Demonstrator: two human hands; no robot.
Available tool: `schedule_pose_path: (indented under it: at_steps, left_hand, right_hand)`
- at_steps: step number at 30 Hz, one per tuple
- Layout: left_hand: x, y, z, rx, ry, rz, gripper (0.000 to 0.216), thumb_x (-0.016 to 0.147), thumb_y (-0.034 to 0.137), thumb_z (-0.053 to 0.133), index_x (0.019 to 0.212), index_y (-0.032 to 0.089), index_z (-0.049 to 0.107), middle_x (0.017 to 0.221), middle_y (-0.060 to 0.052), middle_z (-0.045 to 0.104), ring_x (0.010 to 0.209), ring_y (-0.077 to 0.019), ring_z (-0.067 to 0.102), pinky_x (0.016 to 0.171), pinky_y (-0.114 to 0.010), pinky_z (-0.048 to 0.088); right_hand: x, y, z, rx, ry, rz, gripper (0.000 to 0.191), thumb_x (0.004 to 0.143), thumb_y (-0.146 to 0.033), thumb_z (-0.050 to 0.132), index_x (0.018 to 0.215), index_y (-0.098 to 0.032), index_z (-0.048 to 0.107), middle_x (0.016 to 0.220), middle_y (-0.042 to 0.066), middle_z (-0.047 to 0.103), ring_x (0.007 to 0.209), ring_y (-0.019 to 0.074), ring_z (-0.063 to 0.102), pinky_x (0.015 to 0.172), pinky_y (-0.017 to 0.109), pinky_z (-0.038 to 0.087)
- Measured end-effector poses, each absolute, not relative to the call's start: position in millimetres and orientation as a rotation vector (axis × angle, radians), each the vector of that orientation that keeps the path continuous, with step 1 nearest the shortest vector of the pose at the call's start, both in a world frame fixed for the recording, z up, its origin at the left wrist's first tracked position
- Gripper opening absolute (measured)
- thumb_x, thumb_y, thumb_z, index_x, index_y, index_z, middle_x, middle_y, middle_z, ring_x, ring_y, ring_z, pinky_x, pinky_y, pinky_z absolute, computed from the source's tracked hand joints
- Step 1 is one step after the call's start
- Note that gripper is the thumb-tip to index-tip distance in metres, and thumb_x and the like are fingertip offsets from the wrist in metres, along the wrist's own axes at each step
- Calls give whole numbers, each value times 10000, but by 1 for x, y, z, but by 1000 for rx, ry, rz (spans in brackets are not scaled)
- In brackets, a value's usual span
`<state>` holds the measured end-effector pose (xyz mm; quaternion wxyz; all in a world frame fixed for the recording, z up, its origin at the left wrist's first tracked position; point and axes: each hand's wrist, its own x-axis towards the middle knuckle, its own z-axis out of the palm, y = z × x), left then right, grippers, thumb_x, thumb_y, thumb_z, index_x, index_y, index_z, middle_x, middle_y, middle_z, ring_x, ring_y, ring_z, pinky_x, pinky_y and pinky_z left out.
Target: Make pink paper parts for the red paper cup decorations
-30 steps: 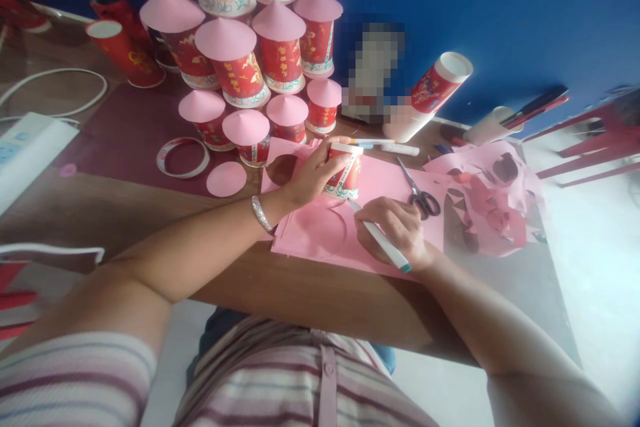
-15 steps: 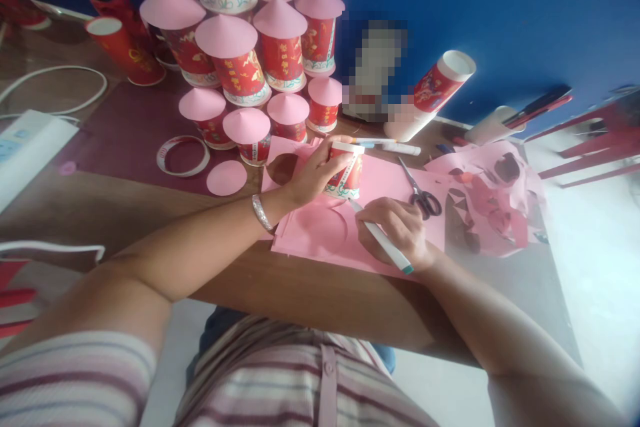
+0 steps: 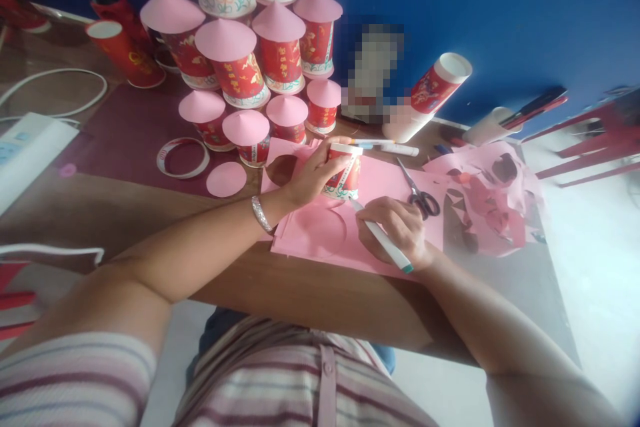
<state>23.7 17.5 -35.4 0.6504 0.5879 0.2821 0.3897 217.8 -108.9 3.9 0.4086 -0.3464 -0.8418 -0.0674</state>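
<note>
My left hand (image 3: 314, 177) is wrapped round a small red paper cup (image 3: 345, 172), which has a white rim and green scrollwork along its lower band. In my right hand (image 3: 397, 230) is a white marker (image 3: 385, 245) with a green end, held like a pen. Its tip is at the cup's lower edge; whether it touches I cannot tell. Beneath both hands lie sheets of pink paper (image 3: 310, 240) with a curved outline on the top one. Black-handled scissors (image 3: 424, 201) rest on the paper, just beyond my right hand.
Red cups with pink cone tops (image 3: 227, 43) stand in several rows at the back left. A tape roll (image 3: 183, 159) and a pink paper disc (image 3: 227, 179) lie left. Pink scraps (image 3: 493, 203), a pen holder (image 3: 490, 125) and stacked cups (image 3: 440, 83) are at right.
My hands, the cup and the marker keep nearly the same positions. The view has shifted very slightly.
</note>
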Motion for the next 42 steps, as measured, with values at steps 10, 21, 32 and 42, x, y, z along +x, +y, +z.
schedule_pose_path:
  at_steps: [10,21,32,42]
  left_hand:
    - [25,17,-31,1293,699,823,694,908,624,898,1401,237,600,1250,-81,781,1045,-217,783,848,-346,644]
    - [22,14,-33,1308,671,832,585,1003,604,771,1442,265,585,1172,-50,768,1022,-232,781,875,-388,663]
    - [22,16,-33,1302,632,854,637,958,584,798,1470,257,606,1322,-90,753,1174,-271,763,962,-410,664]
    - [23,17,-29,1316,663,825,640,909,595,880,1372,240,616,1203,-68,776,1024,-210,744,880,-355,615]
  right_hand:
    - [217,-109,5,-845,-2117,-176,306,978,-11,701,1175,-244,677,847,-23,741,653,156,697,607,280,593]
    - [215,-110,5,-856,-2120,-186,323,981,-8,699,1187,-257,676,850,-31,747,656,155,720,612,287,616]
    - [215,-109,7,-847,-2124,-210,263,1008,-19,694,1149,-239,661,846,-18,733,658,153,716,614,284,624]
    - [216,-109,6,-846,-2122,-198,275,996,-17,699,1152,-241,659,850,-20,744,668,151,725,622,268,603]
